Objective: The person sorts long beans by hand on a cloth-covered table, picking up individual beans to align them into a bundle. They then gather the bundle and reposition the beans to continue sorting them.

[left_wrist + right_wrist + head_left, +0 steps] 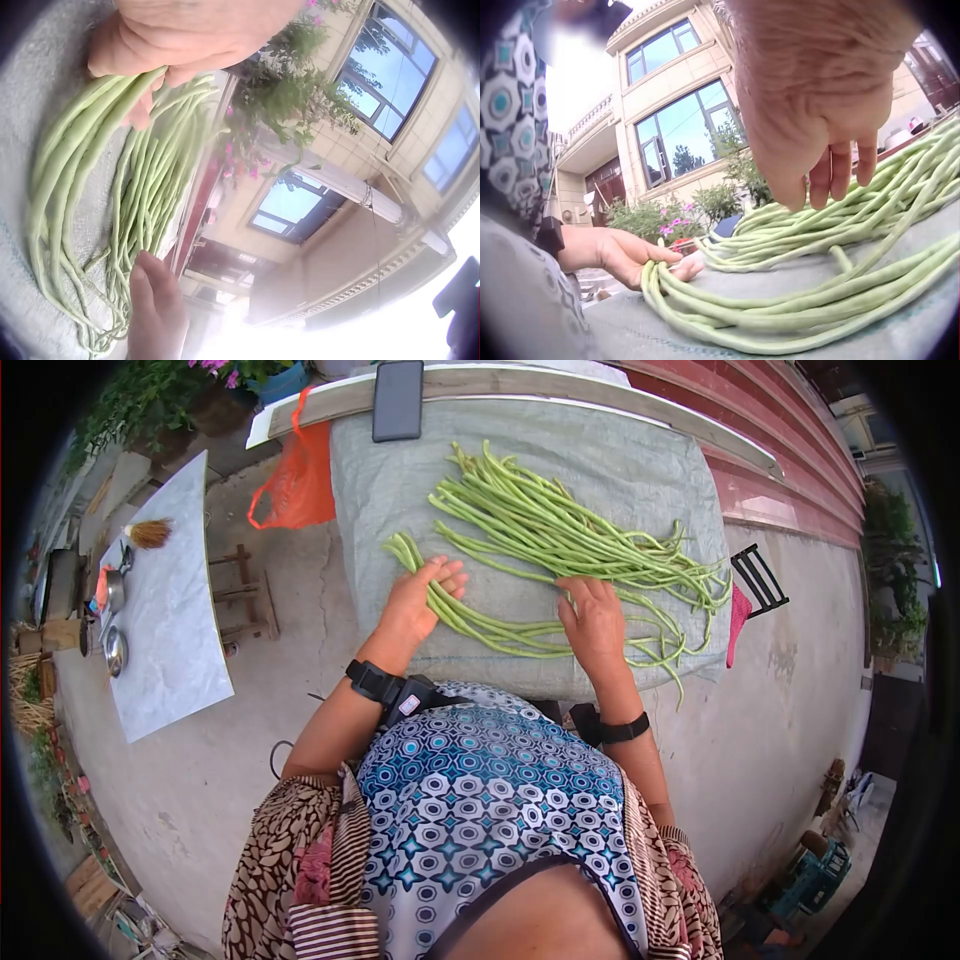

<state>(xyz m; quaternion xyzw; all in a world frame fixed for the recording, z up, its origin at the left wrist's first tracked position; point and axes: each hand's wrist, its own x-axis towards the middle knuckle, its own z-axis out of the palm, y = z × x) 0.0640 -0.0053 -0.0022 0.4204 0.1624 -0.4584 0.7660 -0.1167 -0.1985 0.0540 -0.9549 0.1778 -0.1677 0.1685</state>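
A small bunch of long green beans (500,632) lies across the near part of the grey-green woven sheet (385,490). My left hand (412,605) grips this bunch close to its left end, as the left wrist view shows with the beans bending down from the palm. Beyond it is a larger pile of long beans (560,520), its thin ends tangled at the right. My right hand (597,622) hovers between bunch and pile, fingers (840,169) pointing down and loosely bent. In the right wrist view nothing shows between thumb and fingers.
A dark phone (398,400) lies at the sheet's far edge by a long board (500,382). An orange plastic bag (305,475) hangs at the left corner. Further left stands a pale table (170,610) with metal bowls and a small brush (150,534). A black folding stool (760,580) stands at right.
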